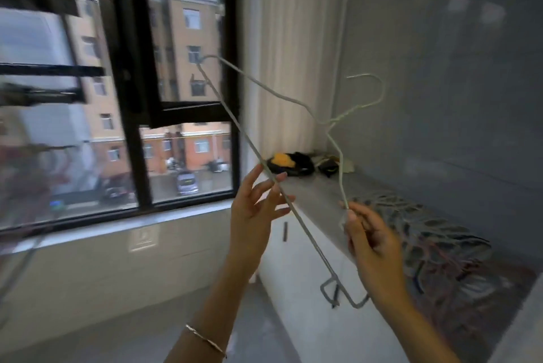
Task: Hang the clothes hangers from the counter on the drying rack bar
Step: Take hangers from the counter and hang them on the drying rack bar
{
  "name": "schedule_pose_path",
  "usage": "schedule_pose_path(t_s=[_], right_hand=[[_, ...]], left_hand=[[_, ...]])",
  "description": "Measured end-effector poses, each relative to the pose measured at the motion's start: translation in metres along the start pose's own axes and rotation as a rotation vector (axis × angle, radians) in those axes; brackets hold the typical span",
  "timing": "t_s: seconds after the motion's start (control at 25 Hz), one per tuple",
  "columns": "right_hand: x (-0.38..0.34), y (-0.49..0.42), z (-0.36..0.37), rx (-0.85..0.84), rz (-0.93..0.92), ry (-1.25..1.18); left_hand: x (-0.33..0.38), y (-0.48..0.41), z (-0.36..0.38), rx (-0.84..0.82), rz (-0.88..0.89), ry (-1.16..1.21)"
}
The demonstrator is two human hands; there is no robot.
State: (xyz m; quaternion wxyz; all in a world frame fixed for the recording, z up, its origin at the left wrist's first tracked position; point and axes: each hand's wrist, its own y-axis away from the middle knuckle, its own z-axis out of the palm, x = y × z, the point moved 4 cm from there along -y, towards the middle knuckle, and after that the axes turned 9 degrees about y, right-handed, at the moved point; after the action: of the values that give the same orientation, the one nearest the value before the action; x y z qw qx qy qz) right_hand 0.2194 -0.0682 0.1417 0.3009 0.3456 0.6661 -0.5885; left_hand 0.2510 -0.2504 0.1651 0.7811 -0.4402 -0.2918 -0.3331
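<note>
A thin pale wire hanger (282, 97) is held up in the air in front of the window, tilted, with its hook (370, 88) pointing up to the right. My left hand (258, 207) touches its long bottom bar with loosely spread fingers. My right hand (371, 240) pinches the hanger's right shoulder wire near the lower end. A heap of several more hangers (435, 248) lies tangled on the grey counter (317, 195) to the right. The drying rack bar is not in view.
A black-framed window (129, 92) fills the left half, with a sill below. White curtains (288, 39) hang in the corner. A yellow and black object (289, 161) and small items lie at the counter's far end. White cabinet fronts (296, 268) stand under the counter.
</note>
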Motion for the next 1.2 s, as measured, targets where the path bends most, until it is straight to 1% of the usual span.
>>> schedule_pose_path(t_s=[0.16, 0.32, 0.52, 0.6, 0.68, 0.76, 0.92, 1.04, 1.12, 1.2], right_hand=[[-0.079, 0.032, 0.072, -0.252, -0.028, -0.228], [-0.160, 0.075, 0.147, -0.557, -0.078, -0.514], [-0.242, 0.138, 0.251, -0.946, -0.015, -0.713], [-0.272, 0.165, 0.293, -1.043, -0.002, -0.701], [-0.301, 0.193, 0.337, -1.062, -0.060, -0.604], [-0.326, 0.215, 0.378, -1.027, -0.074, -0.550], [-0.357, 0.239, 0.459, -0.940, 0.015, -0.475], [-0.363, 0.240, 0.504, -0.857, 0.118, -0.437], [-0.364, 0.235, 0.525, -0.803, 0.154, -0.391], [-0.361, 0.233, 0.538, -0.785, 0.181, -0.340]], left_hand=[[0.117, 0.051, -0.062, 0.187, 0.164, -0.124], [0.217, 0.106, -0.125, 0.366, 0.271, -0.188], [0.317, 0.167, -0.218, 0.542, 0.329, -0.286], [0.350, 0.186, -0.263, 0.610, 0.313, -0.327], [0.381, 0.200, -0.313, 0.649, 0.263, -0.356], [0.405, 0.205, -0.363, 0.657, 0.163, -0.335], [0.428, 0.190, -0.449, 0.685, -0.060, -0.250], [0.426, 0.167, -0.486, 0.676, -0.156, -0.198], [0.421, 0.151, -0.502, 0.658, -0.167, -0.115], [0.412, 0.140, -0.514, 0.670, -0.188, -0.007]])
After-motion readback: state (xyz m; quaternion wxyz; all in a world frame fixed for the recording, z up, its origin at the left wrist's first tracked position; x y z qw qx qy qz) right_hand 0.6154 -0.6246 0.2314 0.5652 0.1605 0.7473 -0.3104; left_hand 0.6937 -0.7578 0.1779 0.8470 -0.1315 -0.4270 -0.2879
